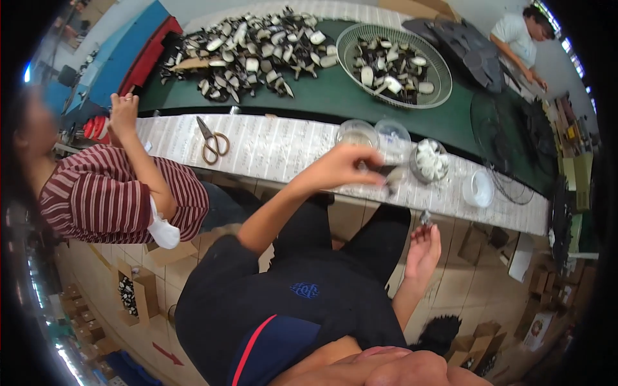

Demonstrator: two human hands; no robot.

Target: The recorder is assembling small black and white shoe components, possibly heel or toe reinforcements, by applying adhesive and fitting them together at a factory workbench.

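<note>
My left hand (347, 166) reaches over the front edge of the white worktop, its fingers curled into a pinch. At its fingertips is a blurred small dark-and-pale part (390, 181); its kind cannot be made out. Just in front of the worktop edge, my right hand (423, 252) is palm up with fingers bent. A small grey metallic-looking piece (425, 219) sits at its fingertips. Beyond my left hand stand two clear round tubs, one (355, 131) partly behind the hand and a bluish one (393, 135). A bowl of white plastic pieces (430, 161) is to their right.
A white cup (478, 188) stands farther right; scissors (214, 140) lie left. Beyond, a green belt (309, 98) carries a heap of black-and-white parts (248, 55) and a basket (444, 87) of similar parts. A co-worker in stripes (122, 186) sits left; another person (523, 42) works far right.
</note>
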